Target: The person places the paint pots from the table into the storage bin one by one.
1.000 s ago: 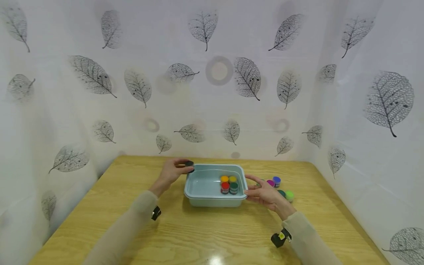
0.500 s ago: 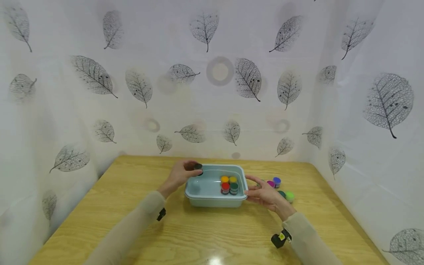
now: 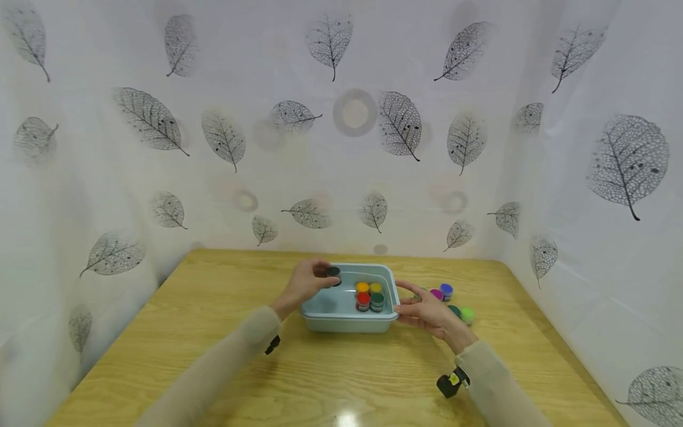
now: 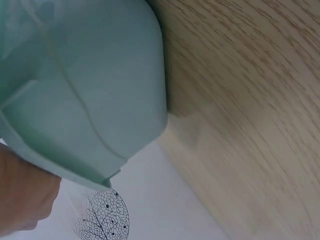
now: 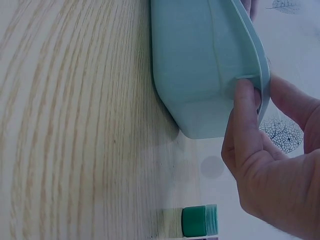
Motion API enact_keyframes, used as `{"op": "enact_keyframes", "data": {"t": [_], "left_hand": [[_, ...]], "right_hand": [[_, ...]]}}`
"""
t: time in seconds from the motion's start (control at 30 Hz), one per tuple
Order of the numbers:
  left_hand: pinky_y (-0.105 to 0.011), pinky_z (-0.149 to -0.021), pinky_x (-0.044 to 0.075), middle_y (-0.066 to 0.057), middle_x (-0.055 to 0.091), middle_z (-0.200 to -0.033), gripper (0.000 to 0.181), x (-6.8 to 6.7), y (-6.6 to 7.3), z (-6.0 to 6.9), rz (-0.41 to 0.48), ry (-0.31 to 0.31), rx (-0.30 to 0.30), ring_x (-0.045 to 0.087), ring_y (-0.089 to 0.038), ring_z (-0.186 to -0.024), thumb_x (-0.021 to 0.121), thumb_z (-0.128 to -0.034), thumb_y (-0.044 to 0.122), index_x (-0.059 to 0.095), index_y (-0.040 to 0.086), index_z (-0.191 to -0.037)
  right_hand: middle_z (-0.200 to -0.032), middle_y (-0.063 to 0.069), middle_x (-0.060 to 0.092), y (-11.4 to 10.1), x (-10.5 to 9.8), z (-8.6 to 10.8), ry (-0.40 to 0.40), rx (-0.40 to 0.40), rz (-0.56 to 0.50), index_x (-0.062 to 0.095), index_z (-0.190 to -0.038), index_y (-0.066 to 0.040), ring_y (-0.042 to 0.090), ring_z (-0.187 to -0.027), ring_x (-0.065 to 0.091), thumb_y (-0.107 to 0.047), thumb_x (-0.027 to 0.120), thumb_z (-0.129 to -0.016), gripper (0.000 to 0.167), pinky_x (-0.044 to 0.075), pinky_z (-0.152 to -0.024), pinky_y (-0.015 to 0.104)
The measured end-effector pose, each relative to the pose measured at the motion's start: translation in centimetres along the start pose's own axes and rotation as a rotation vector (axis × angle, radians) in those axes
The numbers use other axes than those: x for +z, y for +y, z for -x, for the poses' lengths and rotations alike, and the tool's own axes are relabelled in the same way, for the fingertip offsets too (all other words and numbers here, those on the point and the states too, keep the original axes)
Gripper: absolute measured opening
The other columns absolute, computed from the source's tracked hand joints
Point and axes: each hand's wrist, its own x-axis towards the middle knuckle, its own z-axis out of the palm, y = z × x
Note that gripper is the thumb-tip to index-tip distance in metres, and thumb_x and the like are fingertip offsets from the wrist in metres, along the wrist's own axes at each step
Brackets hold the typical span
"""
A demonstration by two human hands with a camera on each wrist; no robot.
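A small black-topped jar (image 3: 334,273) is pinched between the thumb and fingers of my left hand (image 3: 305,286), over the left back part of a light blue plastic basin (image 3: 347,324). Only part of that hand shows past the rim in the left wrist view. My right hand (image 3: 431,314) grips the basin's right rim, thumb on one side and fingers under the lip, as the right wrist view shows. Inside the basin stand several jars grouped toward the right: a red one (image 3: 363,301), a dark green one (image 3: 376,302), an orange one (image 3: 362,288) and a yellow one (image 3: 376,288).
More jars stand right of the basin, partly behind my right hand: blue (image 3: 446,291), magenta (image 3: 436,295), light green (image 3: 466,315) and dark green (image 3: 454,311). A green jar (image 5: 195,221) shows low in the right wrist view. A leaf-print curtain (image 3: 341,178) surrounds the wooden table (image 3: 213,332).
My left hand has carried the black-topped jar rightward, from beside the basin's left back corner to over its inside. My right hand has stayed on the rim.
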Motion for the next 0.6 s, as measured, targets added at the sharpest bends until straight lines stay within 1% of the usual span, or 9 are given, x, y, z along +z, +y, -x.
{"op": "enact_keyframes", "data": {"t": [0.17, 0.27, 0.37, 0.47, 0.6], "left_hand": [[-0.032, -0.08, 0.06, -0.011, 0.071, -0.106, 0.039, 0.8, 0.3, -0.1, -0.005, -0.006, -0.005, 0.067, -0.021, -0.094, 0.082, -0.0786, 0.012, 0.065, 0.004, -0.113], [-0.033, -0.084, 0.06, -0.011, 0.07, -0.106, 0.04, 1.2, 0.5, -0.2, -0.036, -0.025, -0.004, 0.066, -0.021, -0.095, 0.081, -0.0786, 0.012, 0.065, 0.005, -0.114], [-0.036, -0.088, 0.059, -0.01, 0.07, -0.106, 0.04, 1.5, 0.6, -0.4, -0.045, -0.048, -0.012, 0.065, -0.022, -0.098, 0.081, -0.079, 0.013, 0.064, 0.006, -0.114], [-0.038, -0.09, 0.058, -0.01, 0.07, -0.106, 0.038, 1.7, 0.5, -0.6, -0.027, -0.063, -0.025, 0.065, -0.024, -0.1, 0.08, -0.0794, 0.012, 0.064, 0.008, -0.114], [-0.036, -0.087, 0.059, -0.012, 0.069, -0.108, 0.036, 2.0, 0.2, -0.7, 0.003, -0.079, -0.027, 0.065, -0.025, -0.1, 0.08, -0.0801, 0.009, 0.064, 0.006, -0.112]], "right_hand": [[-0.117, 0.02, 0.06, -0.1, 0.0, 0.0, -0.006, -0.003, 0.004, 0.02, -0.156, -0.011, 0.019, -0.095, 0.069, 0.002, 0.062, -0.093, 0.077, 0.054, -0.097, 0.042], [-0.119, 0.021, 0.06, -0.1, 0.0, 0.0, -0.011, -0.006, 0.004, 0.019, -0.156, -0.011, 0.02, -0.097, 0.069, 0.002, 0.061, -0.093, 0.077, 0.054, -0.098, 0.042], [-0.119, 0.021, 0.06, -0.1, -0.1, 0.0, -0.01, -0.008, -0.002, 0.019, -0.156, -0.011, 0.021, -0.098, 0.069, 0.003, 0.061, -0.093, 0.077, 0.053, -0.098, 0.043], [-0.118, 0.021, 0.061, -0.1, 0.0, 0.0, -0.012, -0.013, -0.001, 0.019, -0.156, -0.01, 0.021, -0.098, 0.069, 0.002, 0.062, -0.093, 0.077, 0.053, -0.098, 0.043], [-0.119, 0.021, 0.061, 0.0, -0.1, 0.0, -0.025, -0.019, 0.012, 0.018, -0.156, -0.01, 0.019, -0.096, 0.069, 0.0, 0.063, -0.093, 0.078, 0.053, -0.099, 0.044]]}}
